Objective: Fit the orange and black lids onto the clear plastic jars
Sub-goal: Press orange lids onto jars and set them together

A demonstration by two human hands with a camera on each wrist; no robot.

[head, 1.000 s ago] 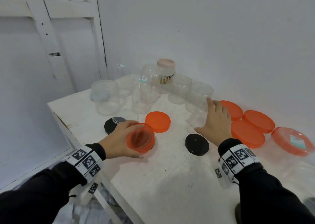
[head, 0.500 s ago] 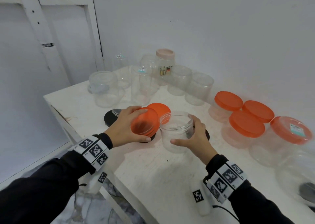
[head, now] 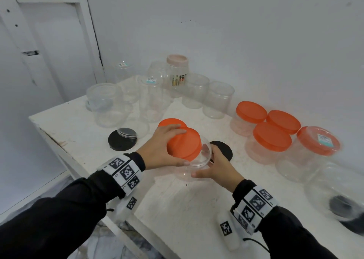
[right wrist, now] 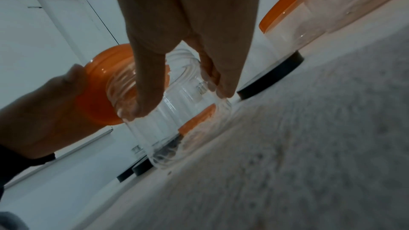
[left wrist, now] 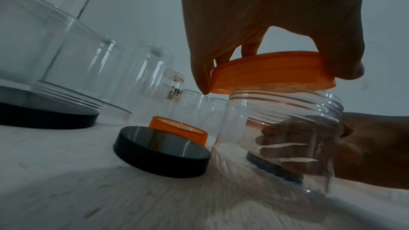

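The round orange plastic lid (head: 184, 145) sits tilted over the mouth of the clear plastic jar (head: 194, 165), its left edge low and its right edge raised, so part of the jar's rim shows beside it in the head view. The left wrist view shows what the head view hides: the lid's skirt (left wrist: 272, 74) meets the threaded neck on one side only, not seated square. The jar stands upright on the white table (head: 177, 209), its long axis vertical, mouth up. The left hand (head: 160, 149) is above the lid, fingers and thumb curled round its rim from the top. The right hand (head: 218, 169) grips the jar's wall from the right, thumb toward the person and fingers round the far side, which the right wrist view (right wrist: 177, 69) shows plainly. A flat black lid (head: 223, 149) lies just behind the jar, a second orange lid (head: 171, 122) behind the left hand. Four orange-lidded jars (head: 271, 138) stand to the right, open clear jars (head: 217, 99) at the back.
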